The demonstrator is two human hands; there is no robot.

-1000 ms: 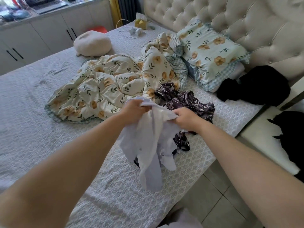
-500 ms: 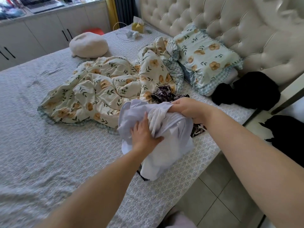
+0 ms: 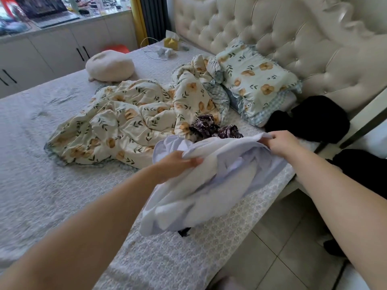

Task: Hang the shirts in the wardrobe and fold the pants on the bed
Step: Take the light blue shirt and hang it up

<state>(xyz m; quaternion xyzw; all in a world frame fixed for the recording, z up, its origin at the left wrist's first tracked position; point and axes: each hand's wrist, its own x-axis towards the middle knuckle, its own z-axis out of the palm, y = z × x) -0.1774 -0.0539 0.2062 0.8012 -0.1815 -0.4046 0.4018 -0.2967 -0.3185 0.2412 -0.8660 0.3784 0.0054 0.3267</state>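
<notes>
A pale lilac-white garment (image 3: pixel 209 185) is spread between my hands above the near right edge of the bed (image 3: pixel 52 185). My left hand (image 3: pixel 178 164) grips its upper edge on the left. My right hand (image 3: pixel 282 143) pinches the same edge on the right. The cloth sags down onto the bedspread. A dark patterned garment (image 3: pixel 215 128) lies just behind it, partly hidden. A dark scrap (image 3: pixel 184 231) peeks out under the pale cloth.
A floral duvet (image 3: pixel 129 122) lies crumpled mid-bed, with a floral pillow (image 3: pixel 255 80) by the tufted headboard (image 3: pixel 272 32). Black clothes (image 3: pixel 310 120) sit at the bed's right corner, more (image 3: pixel 364 170) beside it. A round cushion (image 3: pixel 109 65) and cabinets (image 3: pixel 52 51) stand beyond.
My hands have drawn apart, pulling the bunched pale garment out wide. My left hand shifted from pressing its front to gripping its top edge; my right hand moved right.
</notes>
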